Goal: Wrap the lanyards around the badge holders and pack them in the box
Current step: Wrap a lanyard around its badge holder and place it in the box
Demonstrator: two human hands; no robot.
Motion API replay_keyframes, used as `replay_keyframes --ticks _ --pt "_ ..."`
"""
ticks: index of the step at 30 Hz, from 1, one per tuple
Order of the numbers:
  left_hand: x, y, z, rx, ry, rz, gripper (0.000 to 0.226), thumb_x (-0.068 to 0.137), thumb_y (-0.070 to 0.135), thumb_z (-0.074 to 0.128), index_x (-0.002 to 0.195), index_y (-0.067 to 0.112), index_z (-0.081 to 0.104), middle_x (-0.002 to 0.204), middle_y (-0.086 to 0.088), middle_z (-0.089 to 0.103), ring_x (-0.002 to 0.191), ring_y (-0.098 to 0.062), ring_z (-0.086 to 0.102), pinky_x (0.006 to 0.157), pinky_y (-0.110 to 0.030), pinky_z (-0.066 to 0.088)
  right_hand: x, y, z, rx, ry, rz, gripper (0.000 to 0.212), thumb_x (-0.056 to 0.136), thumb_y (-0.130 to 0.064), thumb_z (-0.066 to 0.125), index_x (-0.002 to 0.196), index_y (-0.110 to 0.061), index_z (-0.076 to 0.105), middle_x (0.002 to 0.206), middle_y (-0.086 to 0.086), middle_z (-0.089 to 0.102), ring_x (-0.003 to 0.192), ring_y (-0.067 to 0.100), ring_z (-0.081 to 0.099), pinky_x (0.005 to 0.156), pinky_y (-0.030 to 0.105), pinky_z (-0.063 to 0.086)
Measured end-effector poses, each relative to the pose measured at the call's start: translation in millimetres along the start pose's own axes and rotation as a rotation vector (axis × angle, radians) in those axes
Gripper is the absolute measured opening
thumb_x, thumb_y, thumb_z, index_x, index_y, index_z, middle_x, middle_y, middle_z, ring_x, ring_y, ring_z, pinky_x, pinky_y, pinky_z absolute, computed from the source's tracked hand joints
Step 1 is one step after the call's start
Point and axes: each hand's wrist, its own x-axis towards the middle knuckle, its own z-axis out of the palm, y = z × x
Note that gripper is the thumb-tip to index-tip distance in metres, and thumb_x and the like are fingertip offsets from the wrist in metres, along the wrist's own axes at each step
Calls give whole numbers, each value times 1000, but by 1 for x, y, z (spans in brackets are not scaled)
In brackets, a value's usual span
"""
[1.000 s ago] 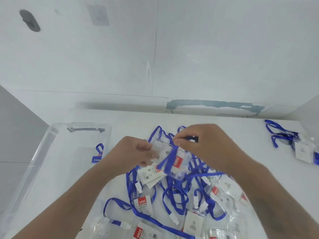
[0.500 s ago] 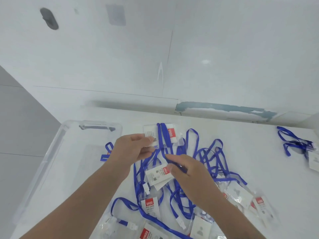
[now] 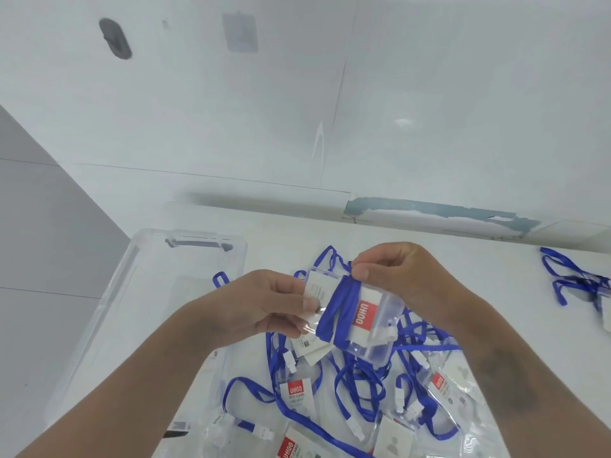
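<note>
Held up over the white tabletop (image 3: 429, 246), a clear plastic badge holder with a red-and-white card inside (image 3: 355, 314), several turns of flat blue lanyard (image 3: 337, 312) banded across its middle. Left hand (image 3: 264, 309) pinching the holder's left end, thumb on top, grip closed tight on the plastic. Right hand (image 3: 406, 276) pinching the lanyard at the holder's upper edge, fingertips narrow, pressing the ribbon down. Long axis running from upper left to lower right, tilted, white clip end toward the lower right. Clear plastic storage box (image 3: 185, 249) lying off to the left, just beyond the left hand, so left hand nearer for the drop. Probably a last tuck of the ribbon end, then a short carry leftward. Below, a tangled pile of loose blue lanyards and badge holders (image 3: 330, 391) awaiting wrapping.
</note>
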Motion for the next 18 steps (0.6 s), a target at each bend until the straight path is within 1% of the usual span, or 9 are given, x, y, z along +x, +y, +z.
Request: replay_keyframes --ticks 3,5,7,8,9,11,13,15,18 --pt "2 -6 7 -221 -1 13 14 74 17 72 83 8 77 75 -11 69 64 -16 67 62 -23 58 5 18 20 497 -111 139 9 71 -26 80 74 -19 76 68 -2 69 60 13 65 58 25 53" --pt "4 -10 12 -344 61 18 10 74 17 71 78 11 77 74 -9 70 61 -14 66 57 -22 57 8 33 31 668 -168 78 17 79 -32 75 96 -28 74 82 -8 71 73 10 67 66 24 56" --pt "6 -11 14 -427 161 2 16 75 16 72 87 7 76 79 -11 72 62 -14 68 55 -21 57 8 37 37 755 -7 85 35 91 -46 59 117 -26 68 105 -2 72 94 16 67 79 29 56" --pt "7 -12 14 -442 223 -6 18 78 15 72 93 5 75 82 -11 73 63 -15 69 55 -21 58 7 37 41 820 2 76 44 91 -52 50 115 -21 70 105 4 72 93 21 67 76 31 57" --pt "7 -14 13 -445 284 -12 17 82 13 71 96 4 74 85 -11 74 64 -15 69 55 -21 58 7 35 45 788 15 53 44 89 -52 48 103 -21 75 97 5 73 86 21 68 69 30 57" --pt "5 -16 13 -445 360 -6 14 85 12 70 97 5 75 88 -10 76 66 -15 70 57 -22 58 11 32 50 544 86 31 26 82 -43 58 83 -25 77 82 0 72 75 16 68 60 26 55" --pt "2 -17 11 -461 376 4 15 85 12 70 98 5 74 88 -9 75 68 -15 71 58 -23 59 17 31 51 338 149 37 19 80 -32 70 91 -16 74 82 0 71 75 14 70 63 27 56" --pt "-4 -17 7 -457 340 -27 18 86 12 69 103 4 72 91 -11 76 74 -19 74 62 -26 61 21 28 50 248 172 63 17 86 -20 71 99 -8 70 83 3 74 77 17 73 67 30 57" --pt "-14 -15 -7 -261 325 -21 21 88 15 69 109 11 71 99 -8 76 88 -21 72 80 -34 61 23 20 49 93 146 90 17 86 -18 72 98 -6 69 78 -1 73 73 13 72 71 31 60"
